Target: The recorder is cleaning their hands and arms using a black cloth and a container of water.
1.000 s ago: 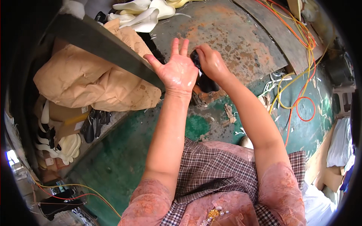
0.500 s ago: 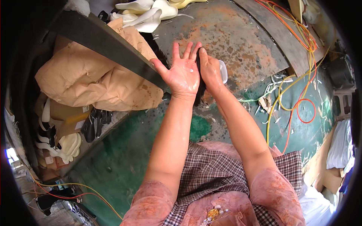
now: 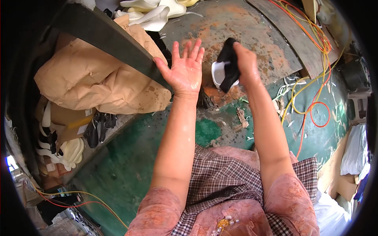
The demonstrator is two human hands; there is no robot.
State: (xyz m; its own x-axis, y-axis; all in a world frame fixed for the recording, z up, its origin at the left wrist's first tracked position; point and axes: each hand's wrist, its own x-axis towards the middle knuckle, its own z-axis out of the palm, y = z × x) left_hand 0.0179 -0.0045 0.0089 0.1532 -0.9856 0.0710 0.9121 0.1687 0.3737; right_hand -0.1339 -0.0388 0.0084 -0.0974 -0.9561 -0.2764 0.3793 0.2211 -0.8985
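Left hand raised flat, palm up toward camera, fingers spread wide, nothing in it; thumb just beside dark beam running from 10 o'clock. Right hand at 1 o'clock, closed around black cloth that hangs down across white cup. Cup between the two hands, above rusty plate; whether held or resting on it, cannot tell. Brown paper bunched at 9 o'clock under beam. Orange cable looped on green floor at 3 o'clock
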